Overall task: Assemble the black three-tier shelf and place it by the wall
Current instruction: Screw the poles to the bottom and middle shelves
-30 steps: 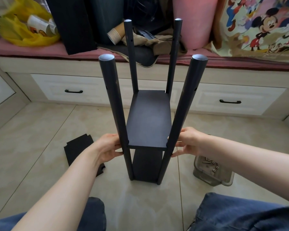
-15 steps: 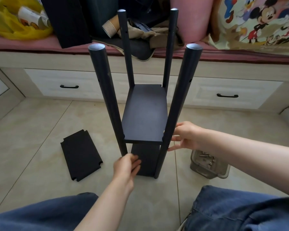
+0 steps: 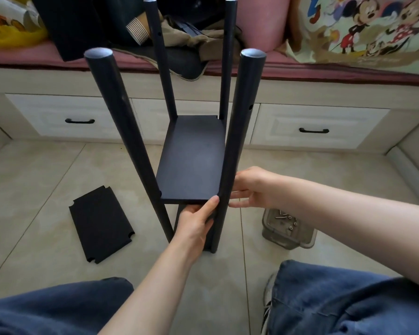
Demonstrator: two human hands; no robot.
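Between my knees on the beige tiled floor [image 3: 46, 177] stands the half-built black shelf [image 3: 128, 141] with four round upright posts. My left hand [image 3: 196, 221] pinches the front edge of its upper board [image 3: 194, 160], fingers tucked beneath and thumb lying along the edge. My right hand [image 3: 249, 187] rests nearly straight fingertips against the near right post [image 3: 240, 131]. A loose black notched board [image 3: 101, 223] lies flat to the left, and a clear plastic tub of screws [image 3: 288, 228] sits to the right.

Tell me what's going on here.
A person on the floor is building a shelf. The left hand pinches the front edge of the fitted board beside the near right pole, and the right hand touches that pole from the other side. A loose board lies to the left; a screw tub sits to the right.
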